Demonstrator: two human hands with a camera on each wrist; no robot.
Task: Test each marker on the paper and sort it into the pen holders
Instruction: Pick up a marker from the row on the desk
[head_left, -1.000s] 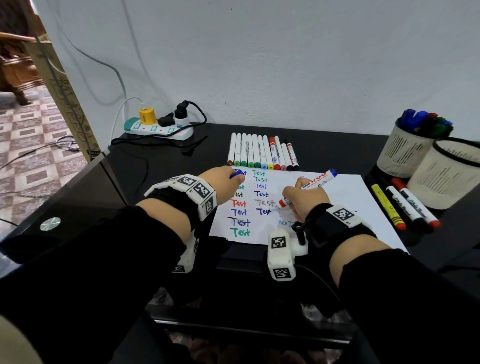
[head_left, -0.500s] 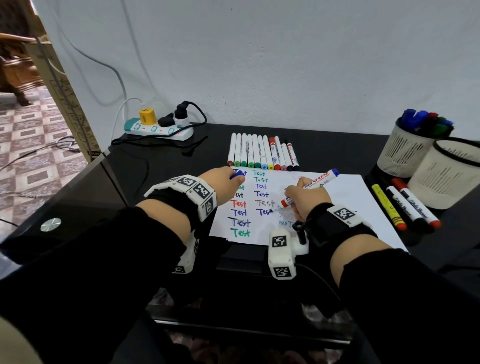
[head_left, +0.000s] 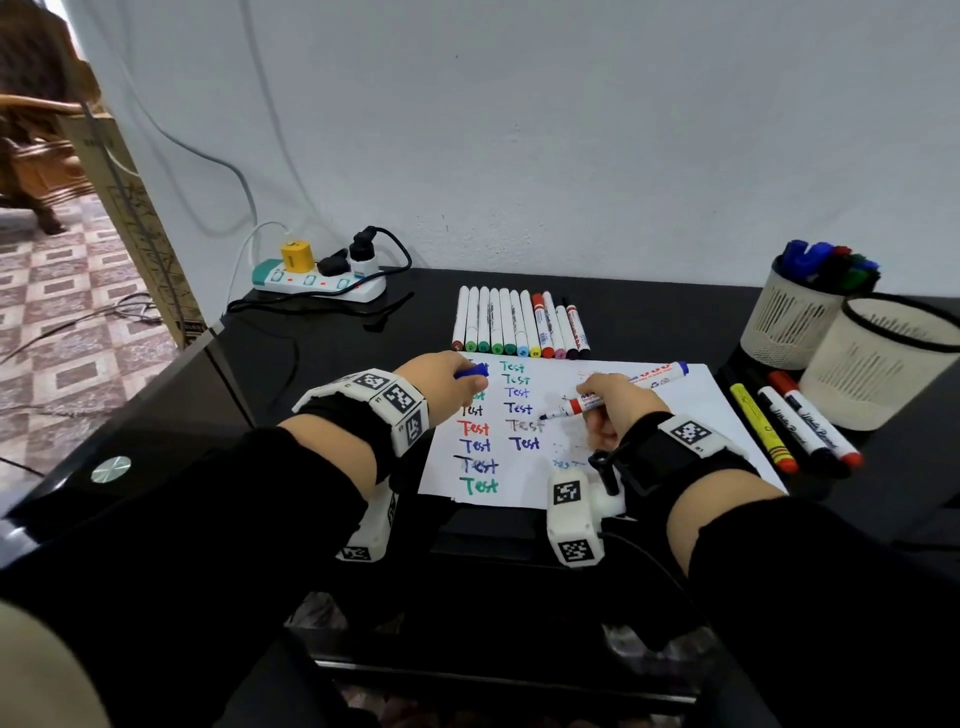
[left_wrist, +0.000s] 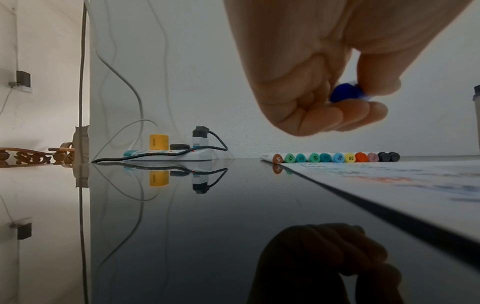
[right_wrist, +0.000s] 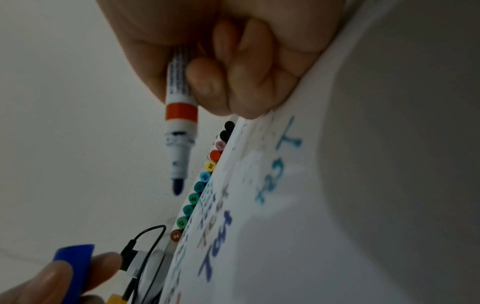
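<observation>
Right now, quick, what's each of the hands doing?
Left hand: pinching the blue marker cap.
Right hand: gripping the uncapped blue marker, tip just above the paper.

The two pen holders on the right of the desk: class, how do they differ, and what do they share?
The far pen holder is packed with markers, caps up; no markers show in the near pen holder. The near pen holder has a dark rim band; the far pen holder shows none. Both are pale, round, with slotted walls, standing upright on the black desk.
</observation>
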